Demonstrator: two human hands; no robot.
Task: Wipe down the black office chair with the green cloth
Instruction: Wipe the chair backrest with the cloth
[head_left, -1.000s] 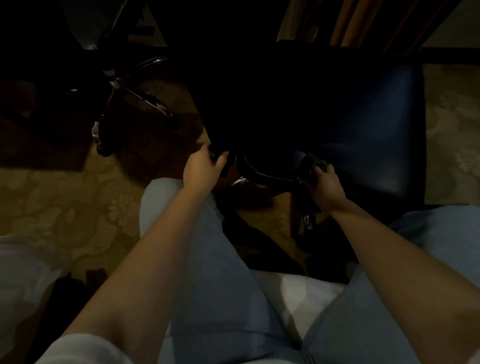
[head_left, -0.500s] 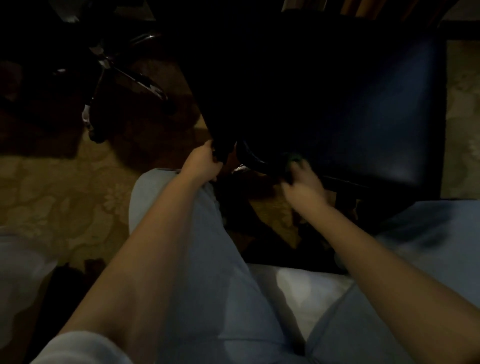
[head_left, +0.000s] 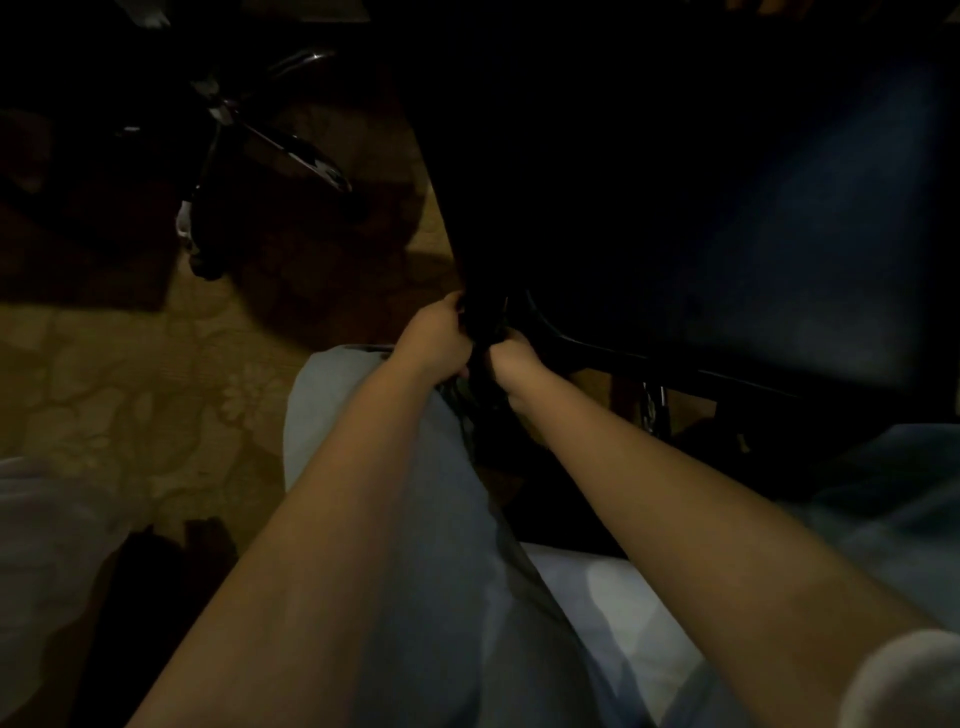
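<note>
From the head view, your left hand curls tight round the near corner of the black office chair, whose dim seat fills the upper right. Your right hand is clenched just beside it at the seat edge. The green cloth is hidden, so I cannot tell what that hand pinches. Half a second ago it sat farther right, with green showing.

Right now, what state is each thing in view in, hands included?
left hand, fingers curled on the black office chair's near corner.
right hand, curled close beside it; contents hidden.
black office chair, held at that corner.
green cloth, not visible in this dim view.
second chair base, standing on the carpet, untouched.
</note>
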